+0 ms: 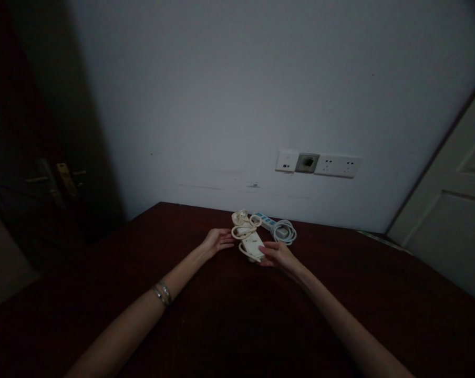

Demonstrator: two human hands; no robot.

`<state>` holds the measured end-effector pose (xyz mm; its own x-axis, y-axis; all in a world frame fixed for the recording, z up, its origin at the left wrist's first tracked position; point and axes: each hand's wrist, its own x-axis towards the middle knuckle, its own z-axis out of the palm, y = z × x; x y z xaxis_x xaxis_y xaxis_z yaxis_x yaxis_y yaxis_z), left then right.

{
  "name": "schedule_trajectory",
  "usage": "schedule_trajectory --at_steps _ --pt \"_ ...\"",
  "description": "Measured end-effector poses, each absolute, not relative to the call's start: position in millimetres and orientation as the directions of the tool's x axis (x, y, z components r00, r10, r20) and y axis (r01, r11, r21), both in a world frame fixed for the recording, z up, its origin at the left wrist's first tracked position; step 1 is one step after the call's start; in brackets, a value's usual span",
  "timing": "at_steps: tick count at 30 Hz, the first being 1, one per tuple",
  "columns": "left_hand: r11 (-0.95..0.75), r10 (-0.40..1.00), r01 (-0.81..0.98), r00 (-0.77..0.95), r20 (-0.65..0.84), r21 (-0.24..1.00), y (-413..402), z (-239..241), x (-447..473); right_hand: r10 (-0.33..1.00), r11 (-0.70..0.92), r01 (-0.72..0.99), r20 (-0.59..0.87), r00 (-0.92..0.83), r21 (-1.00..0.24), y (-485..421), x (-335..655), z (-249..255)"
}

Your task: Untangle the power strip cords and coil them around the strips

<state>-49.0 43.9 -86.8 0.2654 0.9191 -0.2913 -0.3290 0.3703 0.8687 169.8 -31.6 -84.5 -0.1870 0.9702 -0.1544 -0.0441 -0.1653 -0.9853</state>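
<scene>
A white power strip (pixel 253 244) with its cream cord (pixel 246 227) looped around its far end is in the middle of the view, tilted toward the right. My right hand (pixel 279 257) grips its near end, thumb on top and fingers at the side and below. Just left of the cord loops is my left hand (pixel 218 240), its fingers stretched out and holding nothing. Behind the strip lies a second power strip (pixel 264 220) with blue sockets, a coiled grey cord (pixel 284 232) at its right end.
The dark red table (pixel 206 315) reaches back to a pale wall (pixel 221 105). Wall sockets (pixel 337 166) sit above its back edge. A flat strip-like item (pixel 383 240) lies at the back right, near a white door (pixel 458 210). A dark door with a brass handle (pixel 66 176) is at left.
</scene>
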Motion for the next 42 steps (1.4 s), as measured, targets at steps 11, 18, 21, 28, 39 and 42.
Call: schedule_trajectory --at_steps 11,18,21,28,39,42 --pt "0.197 0.938 -0.414 -0.184 -0.294 0.889 77 -103 -96 0.987 0.127 0.25 0.097 -0.129 -0.96 36 165 -103" --pt "0.128 0.937 -0.383 -0.257 -0.239 0.915 83 -113 -97 0.971 0.233 0.356 0.195 -0.139 -0.905 69 156 -113" --pt "0.103 0.942 -0.359 -0.265 -0.207 0.928 82 -115 -94 0.967 0.254 0.379 0.225 -0.12 -0.89 73 155 -119" --pt "0.03 0.953 -0.311 -0.276 -0.121 0.95 76 -118 -93 0.94 0.299 0.455 0.342 0.011 -0.839 62 157 -123" --pt "-0.055 0.948 -0.24 -0.317 -0.025 0.969 74 -122 -89 0.839 0.341 0.659 0.533 0.108 -0.67 -6 207 -112" --pt "-0.084 0.942 -0.229 -0.335 0.003 0.97 73 -123 -88 0.834 0.279 0.604 0.501 0.233 -0.746 -23 221 -123"
